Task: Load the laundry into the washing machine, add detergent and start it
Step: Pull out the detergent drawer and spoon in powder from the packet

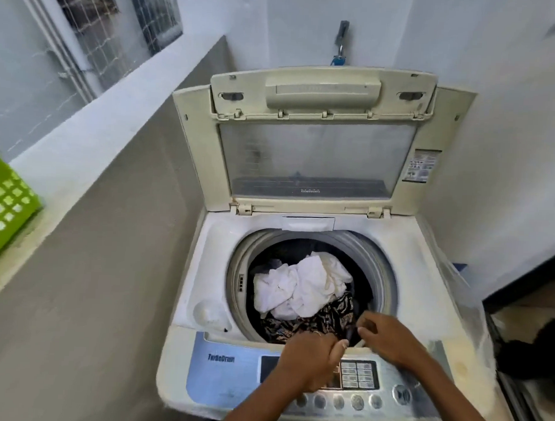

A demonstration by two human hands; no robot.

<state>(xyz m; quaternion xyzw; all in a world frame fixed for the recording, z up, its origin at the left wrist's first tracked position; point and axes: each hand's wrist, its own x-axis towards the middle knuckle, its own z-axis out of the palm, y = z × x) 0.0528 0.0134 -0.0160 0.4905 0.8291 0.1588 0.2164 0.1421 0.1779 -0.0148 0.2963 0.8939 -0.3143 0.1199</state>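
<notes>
A top-loading washing machine [205, 248] stands in front of me with its lid [315, 158] folded up against the wall. Inside the drum lie a crumpled white cloth [302, 286], a black-and-tan patterned garment [316, 322] and some dark clothes. My left hand [312, 359] hovers over the front rim of the drum, fingers curled, above the control panel [358, 375]. My right hand [388, 337] reaches over the same rim, fingers pinched on a dark piece of clothing at the drum's near edge.
A green perforated laundry basket [5, 207] sits on the grey ledge at the left. A tap [340, 45] is fixed to the wall behind the lid. A dark-framed surface with something black on it [532, 351] borders the machine on the right.
</notes>
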